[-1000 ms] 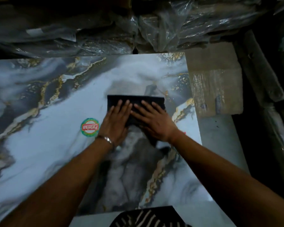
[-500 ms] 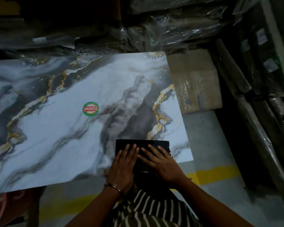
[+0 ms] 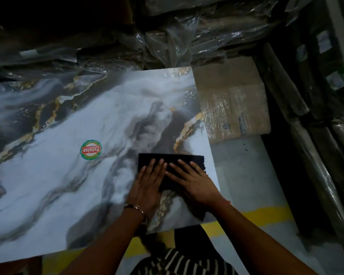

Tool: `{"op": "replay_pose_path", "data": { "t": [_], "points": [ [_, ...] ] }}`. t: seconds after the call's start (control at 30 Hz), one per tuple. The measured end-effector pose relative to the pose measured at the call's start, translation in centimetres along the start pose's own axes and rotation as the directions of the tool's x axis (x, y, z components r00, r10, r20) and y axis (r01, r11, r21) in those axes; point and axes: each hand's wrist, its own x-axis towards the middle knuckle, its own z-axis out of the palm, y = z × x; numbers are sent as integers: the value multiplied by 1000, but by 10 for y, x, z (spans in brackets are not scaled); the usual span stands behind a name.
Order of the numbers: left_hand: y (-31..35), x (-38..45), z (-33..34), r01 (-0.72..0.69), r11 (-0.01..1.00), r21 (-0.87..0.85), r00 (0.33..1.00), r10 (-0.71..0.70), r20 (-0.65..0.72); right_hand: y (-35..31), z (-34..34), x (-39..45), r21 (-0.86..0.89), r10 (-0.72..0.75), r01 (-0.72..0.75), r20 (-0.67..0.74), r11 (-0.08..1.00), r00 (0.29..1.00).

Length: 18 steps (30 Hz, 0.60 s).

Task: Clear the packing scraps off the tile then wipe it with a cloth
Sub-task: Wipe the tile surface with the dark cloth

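A: Head view: left hand (image 3: pixel 147 181) and right hand (image 3: pixel 195 182), fingers (image 3: pixel 156 165) spread flat, press a dark cloth (image 3: pixel 168 158) on the marble tile's (image 3: pixel 68 175) near-right corner.

B: Risks?

A: Pushing could run the cloth off the right edge, or snag the round sticker (image 3: pixel 91 149).

B: Unclear?

A: Dim light; the tile's left end is cut off.

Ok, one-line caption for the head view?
Both hands, left hand and right hand, press a dark cloth flat on the marbled tile.
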Motion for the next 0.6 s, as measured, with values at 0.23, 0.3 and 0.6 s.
{"op": "replay_pose_path", "data": {
  "t": [0.23,0.3,0.6],
  "points": [
    [-41,161,-36,87,992,86,996,-83,-45,117,-47,113,-75,-52,45,-95,996,994],
    [-57,206,-51,89,992,89,994,-83,-64,150,-58,152,-74,-55,47,-115,996,992],
    [-117,364,-110,126,989,80,990,-120,-75,252,-114,281,-18,-61,59,-111,998,992]
  ]
}}
